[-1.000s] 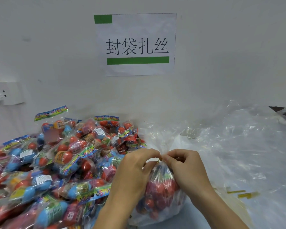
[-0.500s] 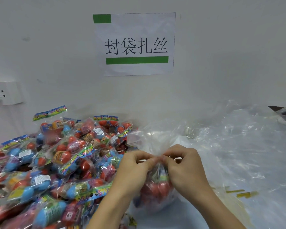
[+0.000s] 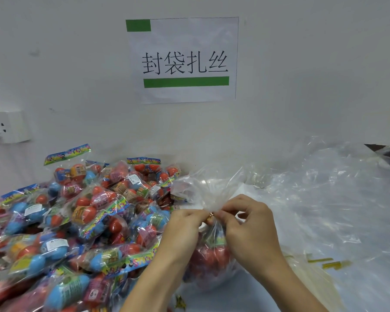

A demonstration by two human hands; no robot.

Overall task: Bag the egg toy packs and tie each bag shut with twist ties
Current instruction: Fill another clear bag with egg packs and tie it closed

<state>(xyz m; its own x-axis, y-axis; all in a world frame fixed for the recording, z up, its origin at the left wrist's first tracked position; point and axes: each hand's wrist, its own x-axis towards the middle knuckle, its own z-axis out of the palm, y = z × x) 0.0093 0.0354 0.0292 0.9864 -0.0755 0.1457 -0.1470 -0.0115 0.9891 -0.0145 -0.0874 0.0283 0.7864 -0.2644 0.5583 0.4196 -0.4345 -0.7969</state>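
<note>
step: I read this as mid-tie; the bag neck is gathered and the twist tie (image 3: 209,216) sits right at the pinch point.
bag: clear bag (image 3: 208,255) of red egg toys stands on the table (image 3: 245,298) between my wrists, its loose mouth fanning up above the neck. Standing it upright likely keeps the eggs from spilling while I cinch.
left hand: left hand (image 3: 184,230) has fingertips pressed together on the neck and tie from the left, fingers curled.
right hand: right hand (image 3: 249,228) pinches the same spot from the right, thumb and forefinger closed; other fingers loosely bent.
why: opposing pinches look set for twisting the tie ends.
stock: pile of egg toy packs (image 3: 77,226) at left, touching the bag's side.
spares: gold ties (image 3: 327,263) lie at right under loose plastic sheeting (image 3: 336,199).
</note>
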